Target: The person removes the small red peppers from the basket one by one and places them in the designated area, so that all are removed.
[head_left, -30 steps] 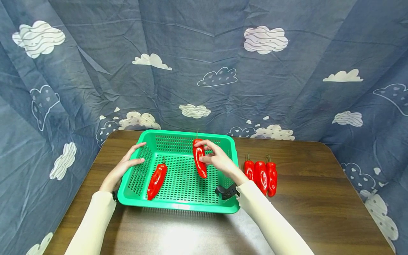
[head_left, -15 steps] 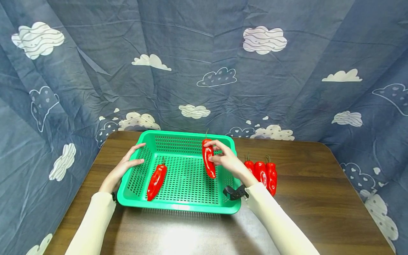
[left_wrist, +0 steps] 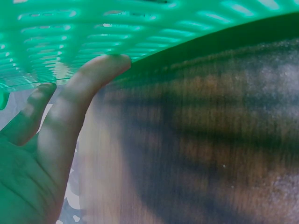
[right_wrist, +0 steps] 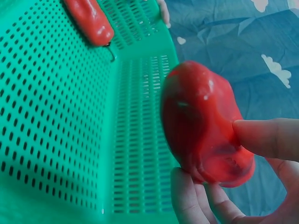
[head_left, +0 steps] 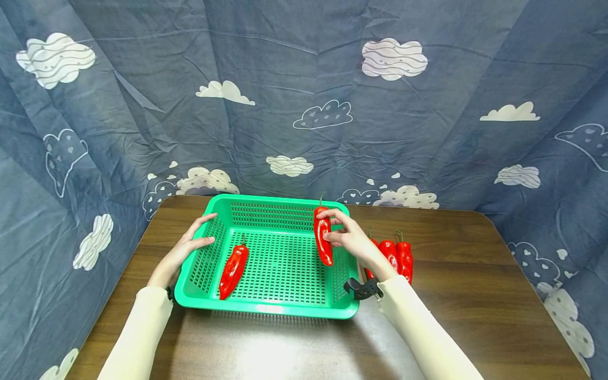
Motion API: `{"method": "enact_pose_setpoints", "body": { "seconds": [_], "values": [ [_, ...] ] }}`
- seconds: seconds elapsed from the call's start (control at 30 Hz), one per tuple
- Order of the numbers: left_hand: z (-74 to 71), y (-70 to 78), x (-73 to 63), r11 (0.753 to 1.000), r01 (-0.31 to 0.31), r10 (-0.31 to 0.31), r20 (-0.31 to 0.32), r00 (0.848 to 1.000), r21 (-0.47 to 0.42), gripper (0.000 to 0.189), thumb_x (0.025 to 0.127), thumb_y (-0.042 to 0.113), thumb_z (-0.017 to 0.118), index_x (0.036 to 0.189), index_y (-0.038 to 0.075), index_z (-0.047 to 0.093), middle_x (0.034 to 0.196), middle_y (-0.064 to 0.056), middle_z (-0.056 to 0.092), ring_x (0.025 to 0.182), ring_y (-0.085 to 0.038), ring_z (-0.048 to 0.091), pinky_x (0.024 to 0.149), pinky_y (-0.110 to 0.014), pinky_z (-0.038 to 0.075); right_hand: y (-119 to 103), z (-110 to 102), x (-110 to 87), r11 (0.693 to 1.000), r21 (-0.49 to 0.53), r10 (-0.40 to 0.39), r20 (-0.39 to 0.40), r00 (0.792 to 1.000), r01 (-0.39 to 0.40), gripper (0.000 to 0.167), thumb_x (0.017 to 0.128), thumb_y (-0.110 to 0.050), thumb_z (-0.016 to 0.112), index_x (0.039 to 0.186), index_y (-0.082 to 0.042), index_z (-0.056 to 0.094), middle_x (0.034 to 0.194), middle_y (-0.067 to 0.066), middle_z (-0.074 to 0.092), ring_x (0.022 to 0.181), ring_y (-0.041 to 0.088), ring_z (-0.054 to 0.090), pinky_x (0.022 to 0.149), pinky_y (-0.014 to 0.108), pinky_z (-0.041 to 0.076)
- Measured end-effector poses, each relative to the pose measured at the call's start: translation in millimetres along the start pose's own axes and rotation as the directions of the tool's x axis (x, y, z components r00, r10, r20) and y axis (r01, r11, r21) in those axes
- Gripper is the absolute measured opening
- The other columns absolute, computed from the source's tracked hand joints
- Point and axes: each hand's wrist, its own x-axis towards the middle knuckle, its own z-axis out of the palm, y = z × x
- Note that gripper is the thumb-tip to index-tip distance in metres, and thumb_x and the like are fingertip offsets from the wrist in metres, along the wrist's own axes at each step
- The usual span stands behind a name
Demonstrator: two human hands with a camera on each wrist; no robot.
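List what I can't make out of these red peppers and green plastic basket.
Head view: parts of three glossy red peppers on the brown wooden table, behind the right hand and cream sleeve.
Right wrist view: tip of the red pepper lying in the green plastic basket, cut off by the top edge.
Left wrist view: the basket's inside, hidden by its slotted wall.

Blue cloth (head_left: 266,53) w/ clouds (head_left: 395,59) — brn tbl (head_left: 465,295)

Red peppers (head_left: 234,272); green basket (head_left: 273,308); blue-grey curtain (head_left: 285,58), white clouds (head_left: 395,59).
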Motion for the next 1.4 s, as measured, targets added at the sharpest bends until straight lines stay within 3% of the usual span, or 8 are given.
{"method": "enact_pose_setpoints", "body": {
  "seconds": [0.23,0.5,0.83,1.23,1.4],
  "values": [
    [-0.5,0.7,-0.5,1.0,-0.01,0.01,0.001,1.0,0.013,0.061,0.098,0.024,0.052,0.152,0.026,0.023,0.157,-0.004,0.002,0.135,-0.037,0.017,0.096,-0.055,0.03,3.4,-13.1,-7.7,1.0,-0.015,0.008,-0.014,1.0,-0.008,0.04,0.088,0.004,0.058,0.127,-0.004,0.052,0.118,0.022,0.044,0.088,0.028,0.055,0.075,0.037,0.053],
    [0.4,1.5,-0.9,0.999,-0.028,0.028,-0.007,1.0,0.028,0.063,0.097,0.022,0.053,0.152,0.024,0.022,0.158,-0.004,0.001,0.139,-0.035,0.004,0.101,-0.064,0.017,5.1,-22.9,-14.3,1.0,-0.01,0.003,-0.036,0.999,-0.003,0.04,0.088,0.004,0.058,0.127,-0.005,0.052,0.118,0.022,0.047,0.089,0.028,0.055,0.074,0.039,0.053],
    [-0.2,0.5,0.0,1.0,-0.009,0.009,-0.009,1.0,0.017,0.061,0.098,0.022,0.052,0.151,0.027,0.024,0.157,-0.003,0.002,0.137,-0.035,0.009,0.099,-0.058,0.024,8.7,-37.2,-20.6,0.999,-0.052,0.002,-0.062,0.998,-0.005,0.042,0.089,0.003,0.058,0.129,-0.006,0.051,0.12,0.023,0.046,0.092,0.027,0.054,0.077,0.04,0.051],
    [0.4,1.5,0.0,0.999,-0.028,0.028,-0.015,0.999,0.029,0.062,0.097,0.022,0.054,0.152,0.024,0.024,0.158,-0.002,0.003,0.14,-0.033,0.003,0.102,-0.064,0.013,14.1,-54.0,-30.1,0.998,-0.052,0.021,-0.1,0.995,-0.027,0.042,0.089,0.002,0.058,0.13,-0.005,0.051,0.118,0.023,0.045,0.089,0.025,0.053,0.075,0.038,0.052],
    [-0.1,0.1,0.2,0.999,-0.03,0.031,-0.011,0.999,0.025,0.063,0.097,0.021,0.053,0.152,0.023,0.022,0.158,-0.003,0.003,0.139,-0.033,0.004,0.102,-0.063,0.015,17.9,-61.7,-35.8,0.996,-0.081,0.026,-0.113,0.993,-0.035,0.042,0.09,0.001,0.056,0.131,-0.005,0.05,0.118,0.022,0.045,0.092,0.024,0.053,0.075,0.037,0.052]
  ]
}}
